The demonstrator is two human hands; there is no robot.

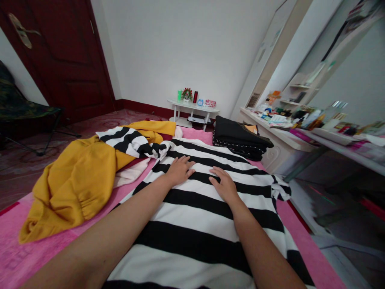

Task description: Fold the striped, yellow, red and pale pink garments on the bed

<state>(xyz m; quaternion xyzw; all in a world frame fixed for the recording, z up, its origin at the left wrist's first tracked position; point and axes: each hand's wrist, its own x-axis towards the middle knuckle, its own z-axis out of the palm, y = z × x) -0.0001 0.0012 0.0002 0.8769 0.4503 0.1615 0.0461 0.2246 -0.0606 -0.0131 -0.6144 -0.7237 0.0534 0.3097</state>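
A black-and-white striped shirt (192,230) lies spread out in front of me, its lower part running under my forearms. My left hand (179,170) rests flat on its upper part with the fingers apart. To the right, my right hand (223,184) also lies on the cloth, fingers stretched forward. Neither hand grips anything. The shirt's left sleeve (126,140) reaches over a yellow garment (75,180); the right sleeve (281,188) is bunched near the edge of the pink blanket (51,249).
Folded black clothes (237,136) are stacked beyond the shirt on the right. A cluttered dressing table (279,132) stands along the right side. A small white table (192,106) with ornaments is by the wall. At left are a folding chair (30,112) and a dark red door (60,56).
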